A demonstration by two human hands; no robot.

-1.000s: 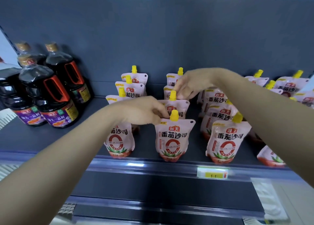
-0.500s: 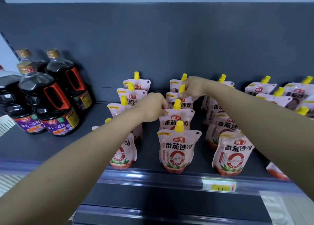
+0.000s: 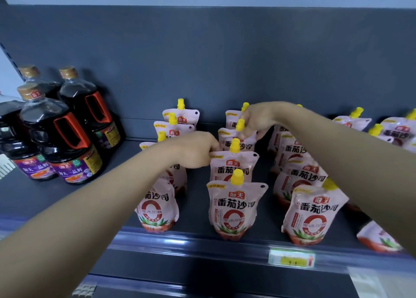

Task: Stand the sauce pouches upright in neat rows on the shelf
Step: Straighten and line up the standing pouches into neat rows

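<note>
Pink tomato-sauce pouches with yellow caps stand upright in rows on the dark shelf (image 3: 198, 234). In the middle row, the front pouch (image 3: 234, 207) stands free. My left hand (image 3: 198, 150) pinches the top left corner of the second pouch (image 3: 234, 164) in that row. My right hand (image 3: 256, 122) is closed on the top of the third pouch (image 3: 229, 137), beside its yellow cap. A left row (image 3: 177, 119) and a right row (image 3: 313, 212) flank it; my arms hide parts of both.
Several dark soy sauce bottles (image 3: 60, 140) with red handles stand at the left of the shelf. More pouches (image 3: 391, 131) sit at the far right, one (image 3: 378, 239) leaning near the front edge. A yellow price tag (image 3: 291, 258) is on the shelf rail.
Both hands have reached further back along the middle row: the left from the front pouch to the second, the right to the third. The view has moved closer.
</note>
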